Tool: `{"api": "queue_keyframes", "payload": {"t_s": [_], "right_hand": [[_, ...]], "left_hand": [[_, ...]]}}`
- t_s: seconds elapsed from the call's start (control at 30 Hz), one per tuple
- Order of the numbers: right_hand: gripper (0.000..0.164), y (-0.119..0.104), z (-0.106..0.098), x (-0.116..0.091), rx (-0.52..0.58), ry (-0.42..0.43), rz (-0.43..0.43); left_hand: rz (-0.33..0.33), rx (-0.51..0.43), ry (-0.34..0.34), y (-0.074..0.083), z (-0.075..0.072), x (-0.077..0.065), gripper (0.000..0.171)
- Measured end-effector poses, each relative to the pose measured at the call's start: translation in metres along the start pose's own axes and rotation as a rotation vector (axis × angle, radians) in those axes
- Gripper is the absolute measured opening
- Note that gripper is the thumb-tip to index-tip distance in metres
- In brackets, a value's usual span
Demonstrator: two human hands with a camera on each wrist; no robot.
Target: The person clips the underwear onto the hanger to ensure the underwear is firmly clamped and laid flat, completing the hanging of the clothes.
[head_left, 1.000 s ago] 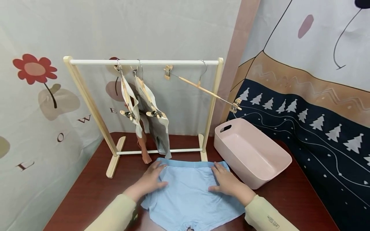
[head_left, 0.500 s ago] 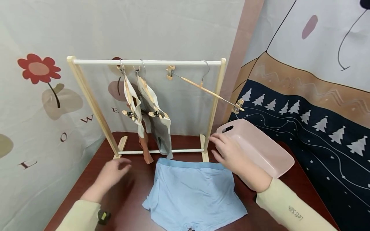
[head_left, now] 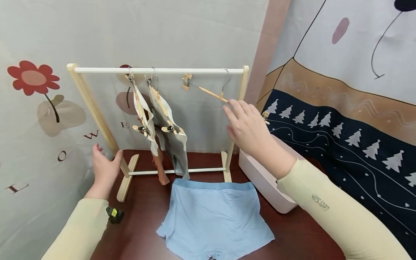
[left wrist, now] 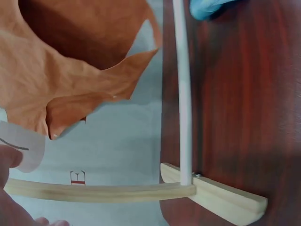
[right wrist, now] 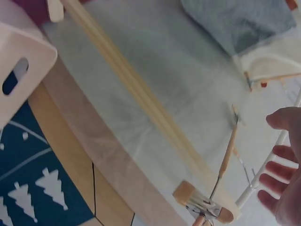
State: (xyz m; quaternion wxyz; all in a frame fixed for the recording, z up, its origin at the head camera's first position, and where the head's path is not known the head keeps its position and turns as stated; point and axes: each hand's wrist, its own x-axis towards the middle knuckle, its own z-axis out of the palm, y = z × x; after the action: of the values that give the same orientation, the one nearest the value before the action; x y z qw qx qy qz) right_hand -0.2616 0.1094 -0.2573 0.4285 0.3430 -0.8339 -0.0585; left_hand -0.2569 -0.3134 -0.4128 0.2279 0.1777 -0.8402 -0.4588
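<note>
My right hand (head_left: 248, 126) is raised in front of the bare clip hanger (head_left: 209, 92), which hangs at the right end of the rack's white top rail (head_left: 182, 71). In the right wrist view its fingers (right wrist: 277, 170) are spread, with a gap to the hanger (right wrist: 228, 155). Beside the rack's left wooden post (head_left: 97, 115) is my left hand (head_left: 105, 169), thumb and fingers apart; whether it touches the post is unclear. Light blue shorts (head_left: 212, 216) lie flat on the table, waistband towards the rack. Neither hand touches them.
Two clip hangers carry small garments left of centre: a brown one (left wrist: 80, 80) and a grey one (head_left: 175, 151). A pink basket (head_left: 260, 180) stands right of the rack, partly behind my right arm. The dark red table (head_left: 139, 224) meets patterned cloth walls.
Both hands have left the shorts. My left hand has moved left and up to the rack's left post; my right hand has risen past the basket to the bare hanger.
</note>
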Motion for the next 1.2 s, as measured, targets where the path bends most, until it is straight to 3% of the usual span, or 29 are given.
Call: {"api": "queue_keyframes", "payload": {"t_s": [0.13, 0.33, 0.5, 0.67, 0.8, 1.2], "right_hand": [[0.042, 0.008, 0.004, 0.017, -0.054, -0.031, 0.076], [0.034, 0.007, 0.014, 0.031, -0.03, -0.093, 0.194], [0.032, 0.003, 0.02, 0.038, -0.046, -0.138, 0.264], [0.02, 0.001, 0.025, 0.042, -0.079, -0.19, 0.302], [0.018, 0.002, 0.029, 0.044, -0.092, -0.231, 0.325], [0.018, 0.005, 0.032, 0.051, -0.011, -0.291, 0.38]], "left_hand": [[0.006, -0.049, 0.025, 0.007, 0.002, 0.013, 0.071], [0.032, -0.056, 0.093, 0.009, 0.011, 0.023, 0.048], [0.056, 0.014, 0.172, 0.006, 0.017, 0.028, 0.036], [0.118, 0.147, 0.243, 0.003, 0.016, 0.034, 0.029], [0.138, 0.205, 0.216, 0.005, 0.013, 0.033, 0.031], [0.113, 0.211, 0.206, 0.009, 0.009, 0.029, 0.033]]}}
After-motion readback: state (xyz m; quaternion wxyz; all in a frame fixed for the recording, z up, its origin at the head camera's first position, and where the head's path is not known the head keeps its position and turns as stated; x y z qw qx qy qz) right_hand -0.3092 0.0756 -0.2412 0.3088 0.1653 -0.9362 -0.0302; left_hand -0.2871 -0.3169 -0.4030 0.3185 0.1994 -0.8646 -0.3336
